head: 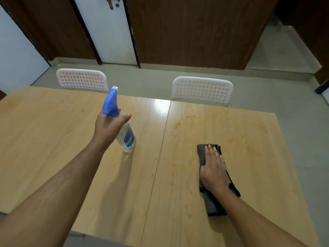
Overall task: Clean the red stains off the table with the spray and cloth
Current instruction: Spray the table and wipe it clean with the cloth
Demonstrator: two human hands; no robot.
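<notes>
A clear spray bottle (126, 138) with a blue trigger head stands tilted on the wooden table (53, 125), its base touching the top. My left hand (108, 127) is wrapped around its neck. A dark grey cloth (202, 154) with green edging lies flat on the right half of the table, and my right hand (213, 168) presses down on it, fingers together and pointing away from me. Faint orange-red stains (178, 124) smear the right half, in a trail to the left of the cloth and beyond it.
Two white perforated chairs stand at the far edge, one at the left (81, 80) and one at the right (202, 90). A seam (160, 152) runs between the two table halves. Behind are a grey floor, brown panels and a white door (110, 32).
</notes>
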